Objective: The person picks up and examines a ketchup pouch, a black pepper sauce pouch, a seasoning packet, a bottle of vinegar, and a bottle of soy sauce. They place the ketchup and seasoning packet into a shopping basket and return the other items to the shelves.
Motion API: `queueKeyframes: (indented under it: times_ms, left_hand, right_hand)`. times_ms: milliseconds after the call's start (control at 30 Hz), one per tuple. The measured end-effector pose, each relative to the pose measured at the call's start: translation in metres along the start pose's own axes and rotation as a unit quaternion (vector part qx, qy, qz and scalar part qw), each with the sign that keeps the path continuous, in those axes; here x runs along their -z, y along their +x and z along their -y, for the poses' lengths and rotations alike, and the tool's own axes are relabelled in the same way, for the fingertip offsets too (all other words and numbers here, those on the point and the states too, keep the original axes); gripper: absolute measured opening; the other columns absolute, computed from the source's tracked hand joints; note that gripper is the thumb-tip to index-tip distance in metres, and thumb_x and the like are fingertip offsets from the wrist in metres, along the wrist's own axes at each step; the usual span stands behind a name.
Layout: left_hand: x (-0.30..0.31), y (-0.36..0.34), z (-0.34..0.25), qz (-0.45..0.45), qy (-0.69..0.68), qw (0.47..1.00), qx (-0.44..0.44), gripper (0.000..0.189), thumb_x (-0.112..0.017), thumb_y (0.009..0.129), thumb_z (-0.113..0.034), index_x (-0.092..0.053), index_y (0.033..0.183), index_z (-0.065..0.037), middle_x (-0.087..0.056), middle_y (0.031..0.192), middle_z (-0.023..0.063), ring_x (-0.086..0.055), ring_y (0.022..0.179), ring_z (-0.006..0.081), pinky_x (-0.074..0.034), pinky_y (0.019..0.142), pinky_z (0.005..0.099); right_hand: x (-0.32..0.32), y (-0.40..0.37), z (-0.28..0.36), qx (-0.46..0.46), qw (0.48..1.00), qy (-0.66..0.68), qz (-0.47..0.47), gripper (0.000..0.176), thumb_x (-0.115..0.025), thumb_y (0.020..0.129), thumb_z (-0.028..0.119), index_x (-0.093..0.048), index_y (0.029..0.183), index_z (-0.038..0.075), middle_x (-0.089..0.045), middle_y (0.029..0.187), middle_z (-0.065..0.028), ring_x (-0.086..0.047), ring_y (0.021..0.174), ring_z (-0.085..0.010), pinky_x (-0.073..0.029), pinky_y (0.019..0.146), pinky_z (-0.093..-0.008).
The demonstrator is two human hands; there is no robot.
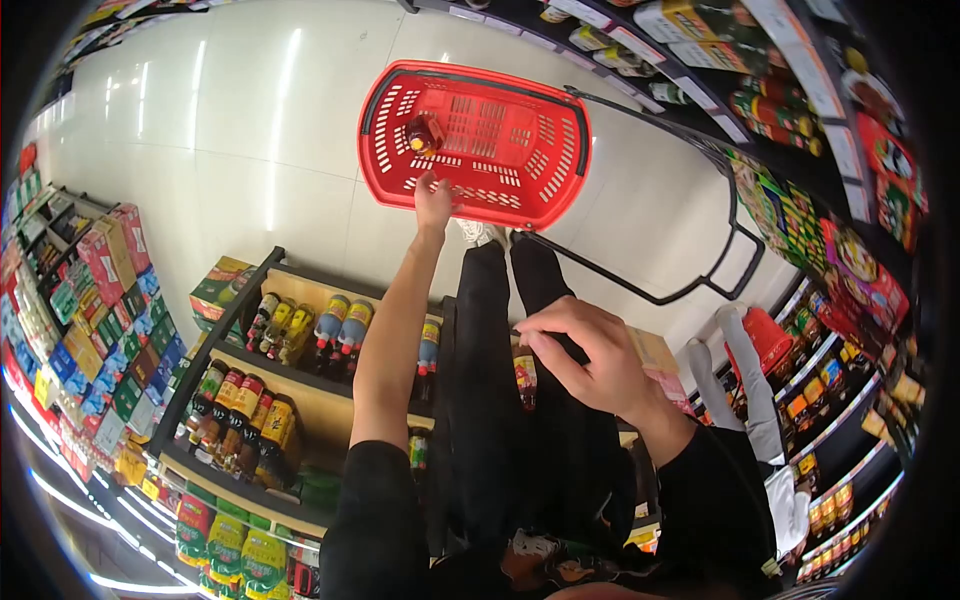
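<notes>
A red plastic basket (475,225) with slotted sides sits at the top centre, on the floor side beyond my feet. Inside it, at the left, lies a dark bottle (424,134) with a yellow cap. My left hand (433,200) is at the basket's near edge, just below the bottle and apart from it; its fingers are slightly spread with nothing between them. Over my dark trousers, my right hand (575,345) is bent with thumb and index finger close together. A small dark thing shows at their tips, too small to name.
Shelves of sauce bottles (240,395) stand at the lower left. A black cart handle (738,262) extends right from the basket. More stocked shelves (770,110) line the right side. Another person in grey trousers (765,385) is at the right.
</notes>
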State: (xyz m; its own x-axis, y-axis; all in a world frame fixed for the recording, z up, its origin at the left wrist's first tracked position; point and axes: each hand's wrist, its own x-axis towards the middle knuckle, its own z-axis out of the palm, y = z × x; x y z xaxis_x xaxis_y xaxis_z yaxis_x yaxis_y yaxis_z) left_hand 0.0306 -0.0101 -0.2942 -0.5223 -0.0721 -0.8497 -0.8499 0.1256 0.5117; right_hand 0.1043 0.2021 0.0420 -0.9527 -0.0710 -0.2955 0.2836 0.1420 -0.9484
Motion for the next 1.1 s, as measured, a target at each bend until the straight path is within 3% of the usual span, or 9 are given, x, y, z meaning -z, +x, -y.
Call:
queueKeyframes:
  times_ms: [167,300,367,433,500,533,667,967,1100]
  left_hand:
    - [-0.005,0.068,0.012,-0.025,-0.081,0.996,0.03,0.081,-0.052,0.095,-0.002,0.003,0.155,-0.008,-0.048,0.134,0.0247,-0.068,0.097,0.0324,-0.062,0.069,0.0477]
    - [-0.01,0.113,0.015,-0.071,-0.065,0.995,0.022,0.097,-0.067,0.092,-0.01,0.007,0.154,-0.016,-0.049,0.13,0.0221,-0.067,0.098,0.034,-0.063,0.072,0.0508]
    - [-0.006,0.132,0.017,-0.064,-0.026,0.998,0.009,0.095,-0.071,0.091,-0.017,-0.001,0.155,-0.016,-0.051,0.13,0.0224,-0.069,0.095,0.0335,-0.063,0.072,0.0515]
    - [-0.004,0.141,0.019,-0.128,0.16,0.978,-0.023,0.065,-0.061,0.093,-0.049,-0.043,0.137,-0.005,-0.068,0.105,0.0249,-0.072,0.085,0.0348,-0.061,0.078,0.0529]
    - [0.011,0.15,0.017,-0.153,0.531,0.829,-0.09,0.068,-0.049,0.094,-0.06,-0.049,0.125,0.0,-0.071,0.096,0.0269,-0.071,0.087,0.0424,-0.058,0.079,0.0539]
    - [0.017,0.15,0.01,-0.112,0.59,0.792,-0.11,0.072,-0.044,0.094,-0.062,-0.049,0.123,0.003,-0.07,0.096,0.0286,-0.069,0.091,0.0478,-0.055,0.079,0.0561]
    - [0.027,0.153,-0.001,-0.077,0.708,0.663,-0.232,0.051,-0.046,0.1,-0.044,-0.059,0.099,0.005,-0.072,0.083,0.0231,-0.073,0.076,0.0381,-0.056,0.068,0.0506]
    - [0.045,0.111,-0.031,-0.044,0.723,0.619,-0.304,0.044,-0.053,0.099,-0.037,-0.06,0.095,0.006,-0.069,0.069,0.0201,-0.071,0.063,0.0343,-0.055,0.055,0.0468]
    - [0.061,0.022,-0.074,-0.013,0.637,0.671,-0.379,0.041,-0.057,0.099,-0.036,-0.059,0.094,0.005,-0.064,0.062,0.022,-0.065,0.056,0.0411,-0.051,0.048,0.0504]
  right_hand:
    - [-0.003,0.014,-0.046,-0.014,1.0,-0.027,-0.001,0.01,-0.066,0.091,0.001,-0.066,0.101,0.002,-0.066,0.083,-0.008,-0.066,0.071,-0.0214,-0.052,0.065,-0.0322]
    - [0.002,0.025,-0.072,-0.035,0.999,-0.029,-0.001,0.01,-0.065,0.091,0.001,-0.066,0.102,0.002,-0.067,0.083,-0.0077,-0.066,0.071,-0.0205,-0.052,0.065,-0.0318]
    - [0.004,0.028,-0.08,-0.053,0.998,-0.027,-0.002,0.011,-0.065,0.091,0.001,-0.066,0.102,0.002,-0.068,0.084,-0.0079,-0.066,0.072,-0.0201,-0.052,0.064,-0.0311]
    - [0.004,0.031,-0.087,-0.06,0.998,-0.006,-0.021,0.011,-0.066,0.091,0.001,-0.066,0.103,0.001,-0.068,0.085,-0.008,-0.067,0.072,-0.0199,-0.052,0.064,-0.0305]
    - [0.005,0.034,-0.095,-0.067,0.998,0.0,-0.02,0.012,-0.066,0.091,0.001,-0.066,0.103,0.001,-0.068,0.086,-0.0082,-0.067,0.073,-0.0201,-0.052,0.065,-0.0305]
    - [0.005,0.035,-0.096,-0.07,0.997,0.003,-0.022,0.013,-0.066,0.091,0.001,-0.066,0.103,0.001,-0.069,0.086,-0.0083,-0.067,0.074,-0.0202,-0.052,0.066,-0.0305]
    - [0.005,0.033,-0.095,-0.069,0.997,-0.007,-0.025,0.013,-0.067,0.09,0.001,-0.065,0.103,0.001,-0.067,0.085,-0.0083,-0.067,0.074,-0.0211,-0.052,0.066,-0.0314]
    - [0.003,0.02,-0.094,-0.094,0.993,-0.069,0.006,0.011,-0.065,0.092,0.002,-0.065,0.104,0.001,-0.068,0.092,-0.0116,-0.068,0.082,-0.0254,-0.053,0.073,-0.0318]
    - [0.003,0.012,-0.064,-0.071,0.987,-0.14,0.025,0.014,-0.066,0.093,0.009,-0.064,0.105,0.004,-0.068,0.095,-0.0094,-0.067,0.087,-0.028,-0.054,0.077,-0.0365]
